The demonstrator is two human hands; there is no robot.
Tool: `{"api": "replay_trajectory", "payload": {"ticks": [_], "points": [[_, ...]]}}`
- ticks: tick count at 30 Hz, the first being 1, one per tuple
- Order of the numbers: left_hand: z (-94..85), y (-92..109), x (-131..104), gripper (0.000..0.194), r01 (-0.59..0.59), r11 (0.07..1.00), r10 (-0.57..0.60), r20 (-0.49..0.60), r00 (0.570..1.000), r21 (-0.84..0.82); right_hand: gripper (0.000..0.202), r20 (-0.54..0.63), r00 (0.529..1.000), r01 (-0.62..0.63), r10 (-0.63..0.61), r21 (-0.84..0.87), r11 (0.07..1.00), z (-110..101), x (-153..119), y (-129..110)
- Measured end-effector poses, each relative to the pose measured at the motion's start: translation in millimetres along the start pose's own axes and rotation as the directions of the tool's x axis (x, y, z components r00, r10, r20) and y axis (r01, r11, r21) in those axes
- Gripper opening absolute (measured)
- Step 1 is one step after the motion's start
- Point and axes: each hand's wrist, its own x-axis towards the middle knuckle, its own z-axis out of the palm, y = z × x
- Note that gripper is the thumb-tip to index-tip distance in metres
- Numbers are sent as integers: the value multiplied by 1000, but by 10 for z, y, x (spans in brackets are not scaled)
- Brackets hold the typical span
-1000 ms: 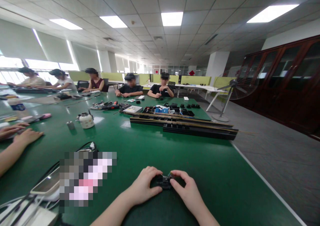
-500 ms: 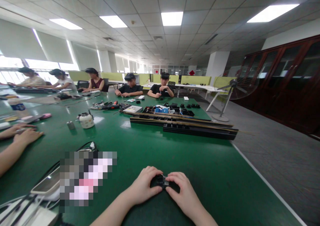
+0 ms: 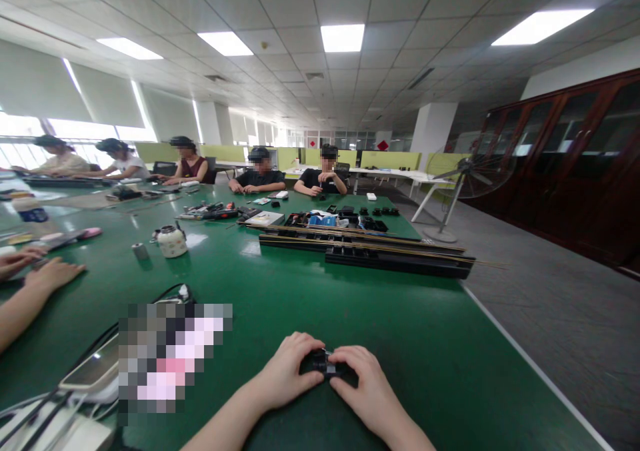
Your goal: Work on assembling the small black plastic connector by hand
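Both of my hands meet at the near edge of the green table [image 3: 280, 298], around a small black plastic part [image 3: 329, 366]. My left hand [image 3: 293, 371] grips its left end, with the thumb below and the fingers curled over the top. From the other side my right hand [image 3: 363, 384] pinches the right end in the same way. A small greyish piece shows in the gap between my fingertips. Much of the part is covered by my fingers, so its exact kind cannot be made out.
Long black rails [image 3: 400, 262] with thin brass-coloured rods lie ahead. A white pot-like jar [image 3: 173, 241] and a grey cylinder [image 3: 141, 251] stand to the left. Cables and a white device [image 3: 93, 371] are nearer. A co-worker's hands [image 3: 53, 274] rest at far left; others sit across.
My hands stay almost in place on the black part; the right fingers have shifted very slightly left. The co-worker's hands at far left have moved a little.
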Motion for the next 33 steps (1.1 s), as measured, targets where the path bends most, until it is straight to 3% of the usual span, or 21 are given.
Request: {"api": "replay_trajectory", "payload": {"ticks": [7,24,33], "points": [[-8,10,-11,38,10,1000,-10,1,1000,-9,43,-45,998,-52,53,12,999,22,-16,58],[11,-35,-10,39,19,999,-20,-12,1000,-28,38,-34,996,-84,83,-31,996,36,-2,75],[6,-28,-16,47,40,999,-41,-4,999,-25,34,-31,992,-123,126,82,989,21,22,104]]}}
